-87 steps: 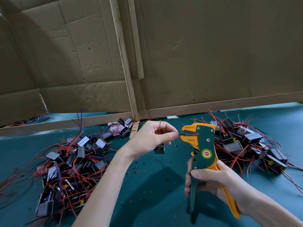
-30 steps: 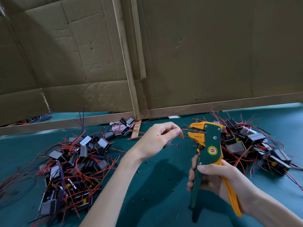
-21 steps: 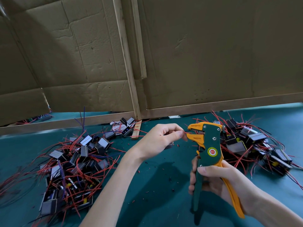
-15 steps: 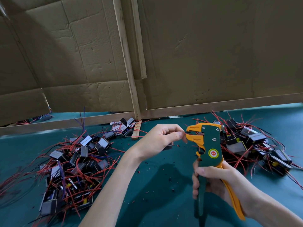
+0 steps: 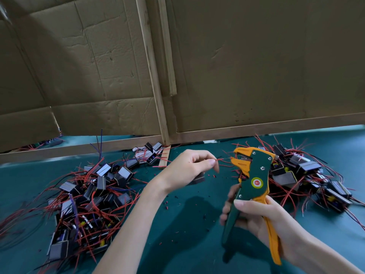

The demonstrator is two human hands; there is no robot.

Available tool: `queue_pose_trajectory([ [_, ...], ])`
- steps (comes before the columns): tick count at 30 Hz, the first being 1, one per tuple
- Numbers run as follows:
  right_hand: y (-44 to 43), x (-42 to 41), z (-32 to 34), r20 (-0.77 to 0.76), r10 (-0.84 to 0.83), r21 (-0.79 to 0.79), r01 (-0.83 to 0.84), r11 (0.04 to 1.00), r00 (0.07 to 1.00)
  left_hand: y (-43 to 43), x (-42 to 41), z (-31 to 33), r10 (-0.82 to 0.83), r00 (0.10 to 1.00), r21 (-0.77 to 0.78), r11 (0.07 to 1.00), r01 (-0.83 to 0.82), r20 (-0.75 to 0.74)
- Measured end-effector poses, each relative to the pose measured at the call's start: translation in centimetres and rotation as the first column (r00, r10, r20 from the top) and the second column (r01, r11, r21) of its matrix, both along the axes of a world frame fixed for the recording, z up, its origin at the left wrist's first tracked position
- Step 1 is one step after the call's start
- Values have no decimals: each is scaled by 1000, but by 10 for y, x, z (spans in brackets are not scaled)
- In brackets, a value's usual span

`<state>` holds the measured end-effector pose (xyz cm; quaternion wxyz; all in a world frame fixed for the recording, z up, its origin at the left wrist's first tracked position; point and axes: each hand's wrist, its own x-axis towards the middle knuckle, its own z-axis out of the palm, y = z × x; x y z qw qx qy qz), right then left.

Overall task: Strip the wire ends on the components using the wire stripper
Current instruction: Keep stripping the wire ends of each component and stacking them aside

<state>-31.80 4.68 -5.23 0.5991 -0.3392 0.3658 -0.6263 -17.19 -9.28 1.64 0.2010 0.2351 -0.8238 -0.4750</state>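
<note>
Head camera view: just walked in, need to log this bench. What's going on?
A person is stripping wire ends. The left hand pinches a red wire, its tip at the mouth of the wire stripper gripped by the right hand. Wired components lie heaped on the teal table in a left pile and a right pile.

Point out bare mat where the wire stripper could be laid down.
Best patch: the green mat between the two forearms, bordered by the left pile and the right hand, dotted only with insulation scraps. A smaller bare corner lies far right, between the right pile and the cardboard wall. Both piles are crowded with components and tangled red wires.
</note>
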Motion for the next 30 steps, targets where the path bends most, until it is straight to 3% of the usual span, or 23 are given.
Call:
queue_pose_trajectory([
  [4,-1,-7,-1,28,24,-10,-24,1000,999,-7,2,3,135,991,-258,957,-132,-5],
  [7,-5,-7,-5,30,30,41,-31,999,999,-7,-11,7,260,957,-479,828,-291,-133],
  [9,-8,-7,-11,27,36,85,-39,996,999,-2,-33,12,254,932,-560,747,-359,-259],
  [12,-13,-8,-18,29,43,138,-46,989,999,11,-80,16,171,924,-576,739,-349,-341],
  [14,-15,-9,-20,32,38,152,-42,987,999,21,-109,18,99,966,-565,795,-221,-238],
  [17,-16,-10,-21,36,16,164,-22,986,999,28,-133,21,-5,992,-475,878,65,125],
  [18,-16,-11,-20,42,15,168,-22,986,999,29,-132,22,-27,984,-432,896,101,174],
  [22,-12,-10,-15,70,35,175,-47,983,997,19,-93,25,-32,999,-330,943,42,36],
  [25,-9,-8,-13,55,29,171,-38,985,998,-23,-45,22,182,970,-364,924,-113,161],
  [27,-7,-6,-10,34,27,164,-32,986,999,-59,-11,11,447,801,-492,841,-226,397],
  [29,-5,-3,-6,20,-3,162,-1,987,1000,-84,22,-2,676,425,-625,730,-275,603],
  [30,-5,-3,-5,15,-18,165,15,986,1000,-88,37,-8,704,244,-645,709,-284,667],
])
